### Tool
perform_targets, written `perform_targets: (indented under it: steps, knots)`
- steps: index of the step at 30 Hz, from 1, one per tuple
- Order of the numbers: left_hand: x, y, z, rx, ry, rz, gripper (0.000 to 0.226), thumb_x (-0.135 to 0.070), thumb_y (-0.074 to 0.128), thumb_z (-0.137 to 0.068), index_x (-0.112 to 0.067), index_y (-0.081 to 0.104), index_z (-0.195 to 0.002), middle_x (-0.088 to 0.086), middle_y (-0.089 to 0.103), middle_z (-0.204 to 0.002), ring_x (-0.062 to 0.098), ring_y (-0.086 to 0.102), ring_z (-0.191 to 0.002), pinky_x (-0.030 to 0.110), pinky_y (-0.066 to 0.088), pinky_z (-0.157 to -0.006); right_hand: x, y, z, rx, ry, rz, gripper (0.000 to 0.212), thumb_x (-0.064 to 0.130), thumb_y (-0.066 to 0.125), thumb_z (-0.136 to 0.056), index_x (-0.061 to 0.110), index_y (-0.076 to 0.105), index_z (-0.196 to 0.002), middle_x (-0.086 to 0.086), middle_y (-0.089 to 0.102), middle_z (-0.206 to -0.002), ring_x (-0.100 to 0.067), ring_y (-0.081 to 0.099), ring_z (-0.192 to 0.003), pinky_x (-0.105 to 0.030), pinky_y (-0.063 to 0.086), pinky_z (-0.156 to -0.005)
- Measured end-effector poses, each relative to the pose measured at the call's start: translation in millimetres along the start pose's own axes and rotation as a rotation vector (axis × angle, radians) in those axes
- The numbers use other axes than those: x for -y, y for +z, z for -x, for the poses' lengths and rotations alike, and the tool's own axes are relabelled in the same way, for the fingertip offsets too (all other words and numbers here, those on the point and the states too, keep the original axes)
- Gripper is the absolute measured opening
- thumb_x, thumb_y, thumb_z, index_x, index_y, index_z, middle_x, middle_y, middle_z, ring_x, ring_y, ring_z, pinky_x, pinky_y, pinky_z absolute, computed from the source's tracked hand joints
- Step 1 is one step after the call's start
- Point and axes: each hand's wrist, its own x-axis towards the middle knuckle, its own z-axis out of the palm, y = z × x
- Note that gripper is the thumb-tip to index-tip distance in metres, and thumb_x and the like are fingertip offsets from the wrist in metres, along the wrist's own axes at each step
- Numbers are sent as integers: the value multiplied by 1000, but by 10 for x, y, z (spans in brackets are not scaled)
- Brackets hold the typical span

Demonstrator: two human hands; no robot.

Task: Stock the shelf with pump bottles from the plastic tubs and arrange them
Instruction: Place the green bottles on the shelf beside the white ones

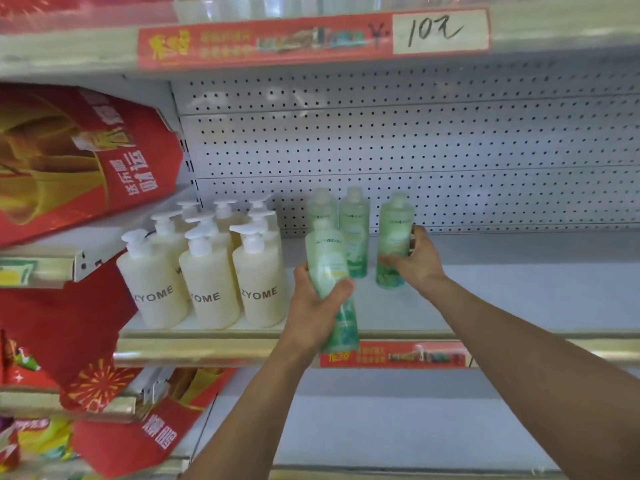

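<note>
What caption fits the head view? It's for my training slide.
Each hand grips a green bottle: left hand lifting one, right hand setting another on the shelf.

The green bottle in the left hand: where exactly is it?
The green bottle is centre frame, held by the left hand above the shelf edge, right of the cream pump bottles.

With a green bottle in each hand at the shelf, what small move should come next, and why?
Probably set the left hand's green bottle down on the shelf, in the gap in front of the two standing green bottles. It is held tilted above the shelf edge, while the right hand already has its bottle standing on the shelf.
</note>
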Motion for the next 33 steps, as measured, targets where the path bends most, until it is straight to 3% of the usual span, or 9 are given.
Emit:
perform_targets:
  steps: [4, 8, 16, 21, 23, 25, 28, 30, 33]
  knots:
    - [24, 38, -126, -30, 26, 0, 49, -26, 70, -87, -23, 39, -126, -3, 62, -106, 10, 68, -90, 27, 58, -70, -15, 58, -184, 8, -2, 19, 66, 14, 84, -71, 14, 44, -124, -3, 60, -106, -22, 60, -95, -38, 53, -86]
    - [73, 66, -206, -34, 29, -5, 50, -26, 70, -87, -24, 39, -127, -1, 63, -108, 14, 69, -93, 35, 60, -78, 1, 111, -242, 20, -8, 15, 66, 13, 84, -71, 14, 44, -122, -1, 60, -101, -21, 61, -90, -37, 54, -84]
    - [86, 111, -242, -15, 24, -18, 50, -27, 68, -88, -24, 38, -129, -8, 60, -103, 8, 66, -87, 21, 55, -65, 22, 150, -247, 19, -19, 8, 64, 12, 82, -73, 14, 44, -124, 1, 57, -98, -20, 59, -88, -33, 52, -79]
    - [77, 137, -239, -25, 11, -26, 53, -28, 69, -87, -26, 38, -131, -6, 62, -105, 8, 66, -87, 19, 53, -62, 7, 167, -255, 37, -3, 16, 66, 12, 81, -75, 12, 41, -128, -1, 58, -104, -22, 59, -95, -33, 50, -81]
    - [88, 135, -218, -23, 14, -28, 54, -28, 69, -87, -25, 39, -132, -6, 62, -105, 7, 66, -86, 16, 52, -59, -17, 164, -244, 64, 37, 21, 77, 15, 81, -75, 14, 35, -136, -6, 56, -118, -24, 58, -107, -34, 49, -88]
    - [90, 116, -192, -10, 22, -42, 54, -28, 69, -88, -25, 39, -132, -6, 62, -106, 7, 66, -87, 19, 54, -62, -41, 151, -203, -31, 56, 15, 85, 21, 80, -77, 16, 28, -144, -11, 47, -134, -26, 49, -122, -41, 45, -101]
    - [79, 87, -169, -3, 54, -66, 57, -27, 69, -88, -29, 35, -133, -8, 61, -105, 6, 66, -88, 26, 57, -72, 102, 93, 46, -201, -51, -74, 62, 32, 72, -84, 15, 41, -135, -7, 54, -117, -22, 54, -109, -37, 48, -93]
    - [65, 91, -152, -4, 90, -86, 66, -26, 69, -88, -31, 27, -138, -15, 61, -104, 3, 66, -88, 27, 57, -76, 318, 43, 268, -43, -52, -179, 45, 40, 68, -87, 14, 55, -121, -3, 65, -102, -18, 63, -97, -29, 50, -80]
    - [22, 104, -117, 23, 145, -113, 79, -25, 70, -87, -40, 14, -141, -23, 62, -105, 0, 65, -94, 25, 55, -81, 652, 27, 568, 417, -74, -218, 33, 45, 64, -88, 18, 67, -107, 5, 74, -93, -6, 69, -86, -18, 49, -68]
